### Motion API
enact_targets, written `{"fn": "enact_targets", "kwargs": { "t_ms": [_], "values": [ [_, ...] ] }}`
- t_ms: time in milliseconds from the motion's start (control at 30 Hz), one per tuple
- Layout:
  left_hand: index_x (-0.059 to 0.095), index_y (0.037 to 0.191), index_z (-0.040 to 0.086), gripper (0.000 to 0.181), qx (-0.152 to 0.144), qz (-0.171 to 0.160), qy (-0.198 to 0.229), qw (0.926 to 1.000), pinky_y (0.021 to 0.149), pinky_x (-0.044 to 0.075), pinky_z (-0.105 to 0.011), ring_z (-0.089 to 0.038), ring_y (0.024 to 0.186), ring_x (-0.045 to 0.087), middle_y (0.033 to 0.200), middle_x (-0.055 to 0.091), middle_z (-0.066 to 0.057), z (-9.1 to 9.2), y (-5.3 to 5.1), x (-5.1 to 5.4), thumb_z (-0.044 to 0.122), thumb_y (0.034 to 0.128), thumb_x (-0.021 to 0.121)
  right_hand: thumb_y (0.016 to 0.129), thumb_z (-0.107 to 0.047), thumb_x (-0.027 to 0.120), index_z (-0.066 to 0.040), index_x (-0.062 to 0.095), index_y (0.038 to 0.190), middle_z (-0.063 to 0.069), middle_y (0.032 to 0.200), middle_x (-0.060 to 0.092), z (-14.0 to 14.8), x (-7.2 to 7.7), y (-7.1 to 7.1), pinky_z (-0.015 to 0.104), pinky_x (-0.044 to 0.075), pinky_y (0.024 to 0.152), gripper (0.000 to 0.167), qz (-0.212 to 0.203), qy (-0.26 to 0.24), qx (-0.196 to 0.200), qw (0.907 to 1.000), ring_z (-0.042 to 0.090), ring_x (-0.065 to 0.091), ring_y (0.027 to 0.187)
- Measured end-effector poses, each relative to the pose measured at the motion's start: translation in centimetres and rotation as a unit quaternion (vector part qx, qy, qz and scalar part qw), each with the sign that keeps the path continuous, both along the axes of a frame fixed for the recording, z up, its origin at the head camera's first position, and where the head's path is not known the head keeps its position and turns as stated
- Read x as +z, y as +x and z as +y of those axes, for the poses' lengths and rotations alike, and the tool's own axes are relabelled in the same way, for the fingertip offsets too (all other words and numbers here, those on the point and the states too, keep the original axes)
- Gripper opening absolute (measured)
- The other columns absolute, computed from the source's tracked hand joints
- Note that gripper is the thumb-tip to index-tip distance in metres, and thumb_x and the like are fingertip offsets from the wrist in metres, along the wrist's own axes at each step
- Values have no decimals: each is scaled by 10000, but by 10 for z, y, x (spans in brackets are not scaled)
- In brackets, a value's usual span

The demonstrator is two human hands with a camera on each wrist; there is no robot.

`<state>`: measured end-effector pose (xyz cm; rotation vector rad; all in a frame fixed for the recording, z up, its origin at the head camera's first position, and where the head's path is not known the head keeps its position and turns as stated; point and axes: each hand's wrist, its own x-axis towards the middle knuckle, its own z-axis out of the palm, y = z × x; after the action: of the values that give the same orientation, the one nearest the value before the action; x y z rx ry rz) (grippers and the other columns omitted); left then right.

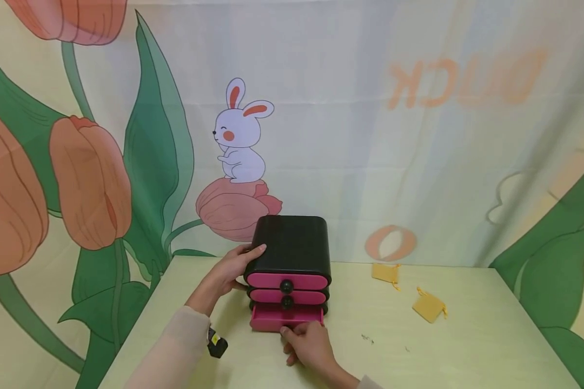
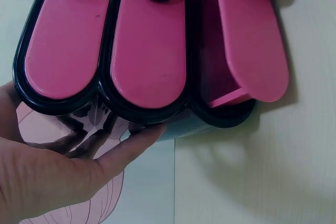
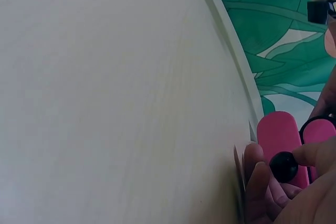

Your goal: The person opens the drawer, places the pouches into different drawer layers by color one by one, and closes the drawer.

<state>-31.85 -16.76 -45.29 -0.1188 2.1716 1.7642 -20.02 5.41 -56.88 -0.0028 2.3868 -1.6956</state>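
A small black chest [image 1: 292, 243] with three pink-fronted drawers stands on the table. Its bottom drawer [image 1: 272, 326] is pulled partly out; the part of its inside that shows looks bare. Both the top drawer [image 1: 265, 281] and the middle drawer [image 1: 265, 295] are closed. My left hand [image 1: 229, 268] holds the chest's left side, thumb over the top edge and fingers along the side. With thumb and fingers, my right hand [image 1: 311, 344] pinches the bottom drawer's round black knob [image 3: 284, 167], which is hidden in the head view.
Two yellow drawstring pouches, one pouch [image 1: 384, 273] at the back and another pouch [image 1: 429, 307] nearer, lie right of the chest. Small dark bits [image 1: 367, 339] lie on the table [image 1: 467, 346]. A black device [image 1: 217, 344] is by my left sleeve. A printed curtain [image 1: 321, 135] hangs behind.
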Motion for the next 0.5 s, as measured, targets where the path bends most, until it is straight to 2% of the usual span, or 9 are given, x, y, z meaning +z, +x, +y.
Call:
{"fn": "enact_targets", "kwargs": {
  "t_ms": [300, 500],
  "values": [
    [314, 1632, 97, 947, 8, -20, -5, 10000, 969, 515, -731, -441, 1358, 531, 1489, 548, -244, 0, 0, 0, 647, 955, 681, 1009, -325, 747, -62, 757, 754, 47, 659, 716, -4, -1, 18, 195, 384, 445, 366, -487, 54, 9, 9988, 155, 669, 488],
    [308, 1632, 98, 949, -28, 3, 44, 10000, 990, 492, -746, -437, 1371, 517, 1508, 528, -243, -1, 1, 0, 646, 954, 684, 1007, -308, 750, -55, 761, 760, 45, 665, 717, -3, 2, 28, 186, 385, 455, 354, -588, 28, 71, 9982, 139, 662, 490]
  ]
}}
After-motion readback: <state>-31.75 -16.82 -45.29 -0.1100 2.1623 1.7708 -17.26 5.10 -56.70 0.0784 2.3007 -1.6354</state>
